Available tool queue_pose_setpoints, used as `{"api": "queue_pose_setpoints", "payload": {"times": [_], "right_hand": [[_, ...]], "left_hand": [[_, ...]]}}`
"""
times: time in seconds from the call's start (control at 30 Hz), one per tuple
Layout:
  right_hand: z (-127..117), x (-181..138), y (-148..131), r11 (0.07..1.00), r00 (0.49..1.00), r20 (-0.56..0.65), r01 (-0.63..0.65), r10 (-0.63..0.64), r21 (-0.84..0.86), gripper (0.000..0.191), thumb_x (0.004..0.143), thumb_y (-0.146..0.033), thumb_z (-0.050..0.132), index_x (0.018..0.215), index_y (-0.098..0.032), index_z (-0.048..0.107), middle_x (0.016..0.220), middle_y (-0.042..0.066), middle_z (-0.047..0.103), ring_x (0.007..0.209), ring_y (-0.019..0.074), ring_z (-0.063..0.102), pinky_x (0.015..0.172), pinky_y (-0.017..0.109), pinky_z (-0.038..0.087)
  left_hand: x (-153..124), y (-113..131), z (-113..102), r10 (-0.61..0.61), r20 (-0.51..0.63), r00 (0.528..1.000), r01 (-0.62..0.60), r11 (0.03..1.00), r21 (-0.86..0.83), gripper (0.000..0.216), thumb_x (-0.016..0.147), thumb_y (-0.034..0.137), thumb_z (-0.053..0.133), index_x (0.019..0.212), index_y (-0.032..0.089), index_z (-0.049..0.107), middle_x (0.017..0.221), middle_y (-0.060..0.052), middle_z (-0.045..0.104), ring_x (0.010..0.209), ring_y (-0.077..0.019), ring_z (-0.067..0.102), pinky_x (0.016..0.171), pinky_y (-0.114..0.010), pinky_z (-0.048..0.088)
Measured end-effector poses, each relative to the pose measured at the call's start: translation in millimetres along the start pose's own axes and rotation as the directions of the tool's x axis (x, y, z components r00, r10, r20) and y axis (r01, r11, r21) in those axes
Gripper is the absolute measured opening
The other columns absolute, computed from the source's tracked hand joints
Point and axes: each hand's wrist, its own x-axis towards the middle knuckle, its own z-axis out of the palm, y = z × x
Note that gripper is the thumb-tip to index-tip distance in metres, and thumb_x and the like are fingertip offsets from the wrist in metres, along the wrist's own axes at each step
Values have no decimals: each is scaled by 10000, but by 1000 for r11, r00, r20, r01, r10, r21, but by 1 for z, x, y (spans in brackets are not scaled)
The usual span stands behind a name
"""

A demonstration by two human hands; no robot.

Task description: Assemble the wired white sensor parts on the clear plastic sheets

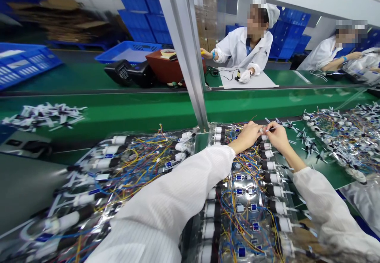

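At the far end of a row of wired assemblies, my left hand [248, 135] closes its fingers on a small white cylindrical part [261, 130]. Right beside it, my right hand [278, 136] pinches a thin white-and-dark strip [268, 129] against that part. Fine detail at the fingertips is too small to make out. Below both hands lies a clear plastic tray [237, 156] of white cylinders with black ends, small blue-and-white modules [239, 191] and yellow, red and blue wires. Similar strips stick out from the cylinders along the right side.
Loose strips [308, 142] lie on the green table to the right, near another heap of wired parts [350, 136]. Another wired tray [133, 168] is at left. A metal post [185, 53] rises ahead. Two co-workers in white sit beyond; blue crates [127, 51] stand behind.
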Motion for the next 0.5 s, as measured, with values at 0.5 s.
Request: {"api": "queue_pose_setpoints", "payload": {"times": [0.5], "right_hand": [[2,-8,2,997,996,-70,54,-58,-46,98,891,-324,563,923,-235,590,809,29,709,665,195,651,639,318,524]], "left_hand": [[-1,4,-3,23,-3,1000,-23,999,25,283,1019,342,586,1218,184,711,1154,-100,747,1129,-285,587,984,-412,459]]}}
